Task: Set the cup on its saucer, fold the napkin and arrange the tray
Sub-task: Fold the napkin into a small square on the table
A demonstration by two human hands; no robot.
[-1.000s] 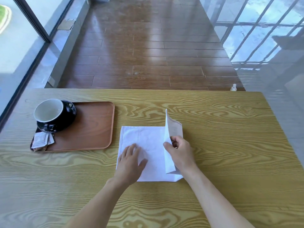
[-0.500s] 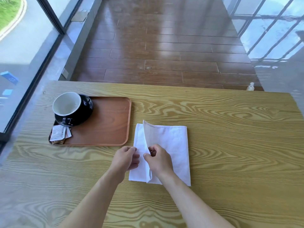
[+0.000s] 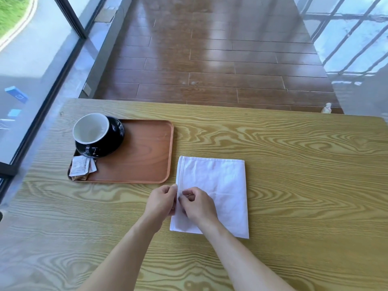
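Folded flat now, one napkin (image 3: 218,190) under two hands (image 3: 162,201).

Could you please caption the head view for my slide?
Both hands, left and right, pinch the folded napkin beside the tray.

light: bright daylight off the windows (image 3: 31,66) both sides
glare: floor (image 3: 210,49) shiny, washed streaks
blur: soft overall, edges bowed
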